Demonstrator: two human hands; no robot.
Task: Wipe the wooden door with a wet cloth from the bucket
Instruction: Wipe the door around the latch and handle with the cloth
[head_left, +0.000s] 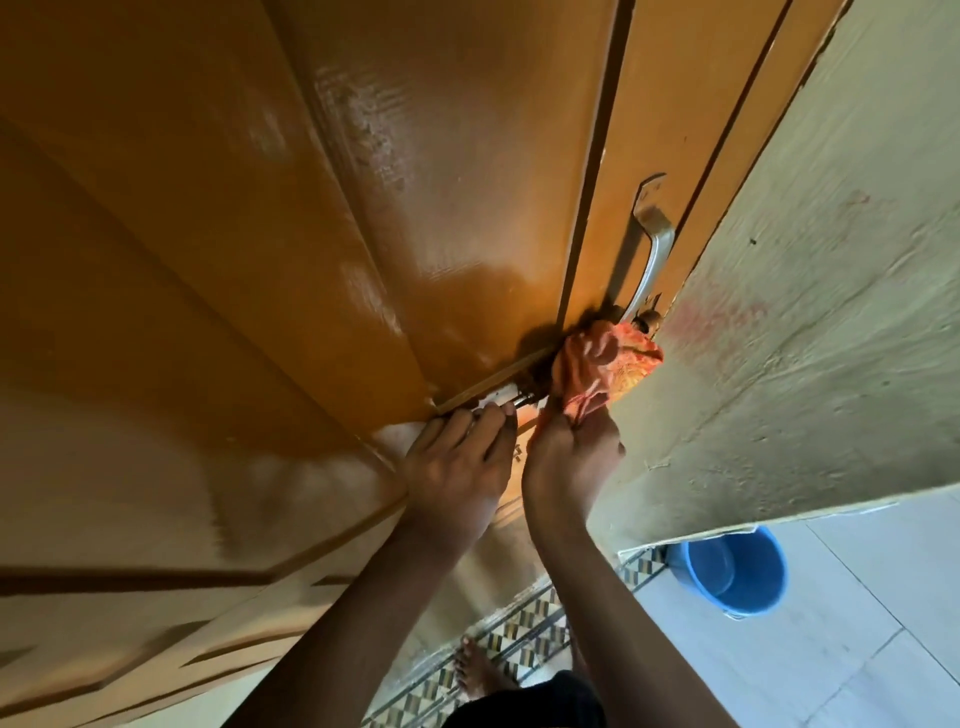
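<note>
The wooden door (322, 218) is glossy orange-brown and fills the left and top of the view, with wet streaks on its panel. My right hand (569, 462) grips an orange patterned cloth (602, 364) and presses it against the door's edge just below the metal pull handle (647, 249). My left hand (460, 462) rests on the door beside it, fingertips on the metal latch bolt (506, 399). The blue bucket (732, 571) stands on the floor at the lower right, apart from both hands.
A rough cream wall (821, 312) with a reddish stain borders the door on the right. Pale floor tiles (831, 665) and a patterned tile strip (524, 639) lie below. My bare foot (475, 675) stands by the strip.
</note>
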